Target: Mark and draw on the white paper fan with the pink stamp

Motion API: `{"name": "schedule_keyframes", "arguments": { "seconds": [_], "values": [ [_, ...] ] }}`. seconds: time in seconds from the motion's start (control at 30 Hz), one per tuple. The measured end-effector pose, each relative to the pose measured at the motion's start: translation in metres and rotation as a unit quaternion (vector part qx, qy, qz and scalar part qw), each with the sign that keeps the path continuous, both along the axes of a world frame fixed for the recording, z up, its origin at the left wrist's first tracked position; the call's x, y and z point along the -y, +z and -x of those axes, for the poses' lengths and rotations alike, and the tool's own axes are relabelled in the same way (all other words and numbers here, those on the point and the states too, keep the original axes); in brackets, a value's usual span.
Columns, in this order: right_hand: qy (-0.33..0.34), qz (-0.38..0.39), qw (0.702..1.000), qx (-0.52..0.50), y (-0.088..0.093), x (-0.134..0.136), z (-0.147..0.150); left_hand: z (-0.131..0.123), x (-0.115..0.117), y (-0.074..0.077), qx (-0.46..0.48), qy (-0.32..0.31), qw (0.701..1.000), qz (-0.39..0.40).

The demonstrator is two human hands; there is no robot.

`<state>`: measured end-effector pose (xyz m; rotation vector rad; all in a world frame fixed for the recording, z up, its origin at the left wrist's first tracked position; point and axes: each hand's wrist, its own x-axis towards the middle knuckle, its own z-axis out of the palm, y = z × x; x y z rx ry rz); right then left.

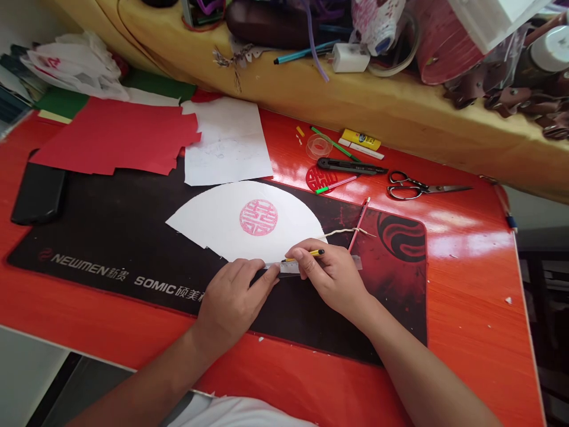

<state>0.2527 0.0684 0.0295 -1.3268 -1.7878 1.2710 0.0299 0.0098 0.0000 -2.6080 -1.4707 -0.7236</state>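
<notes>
A white fan-shaped paper point(213, 222) with a pink round seal pattern point(258, 217) lies on the black desk mat point(111, 237). My left hand point(233, 296) lies flat with its fingers pressing a clear ruler point(288, 267) against the paper's lower edge. My right hand point(333, 276) pinches a yellow and black pencil point(311, 254), its tip at the ruler's edge. A thin stick and a pale string point(351, 231) lie just past my right hand.
Red paper point(115, 136) and a white sheet point(226, 142) lie at the back left, a black phone point(38, 193) far left. Scissors point(418, 188), a utility knife point(351, 167), a tape roll point(319, 145), a red cut-out point(317, 178) and a glue stick point(361, 140) lie at the back right. A cluttered yellow shelf point(400, 101) runs behind.
</notes>
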Motion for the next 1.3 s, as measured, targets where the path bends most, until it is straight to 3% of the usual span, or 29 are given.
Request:
{"name": "schedule_keyframes", "arguments": {
  "seconds": [0.3, 0.8, 1.3],
  "values": [
    [0.019, -0.052, 0.997, 0.056, 0.008, -0.003, -0.011, 0.000, -0.001, 0.002, -0.002, -0.004, 1.000, 0.001],
    [-0.065, -0.053, 0.993, 0.086, 0.010, 0.004, -0.060, 0.000, 0.000, 0.002, -0.006, 0.000, 1.000, 0.001],
    [-0.101, -0.057, 0.990, 0.080, 0.007, 0.009, -0.074, -0.001, -0.001, 0.002, -0.010, 0.005, 1.000, -0.004]
  ]
}}
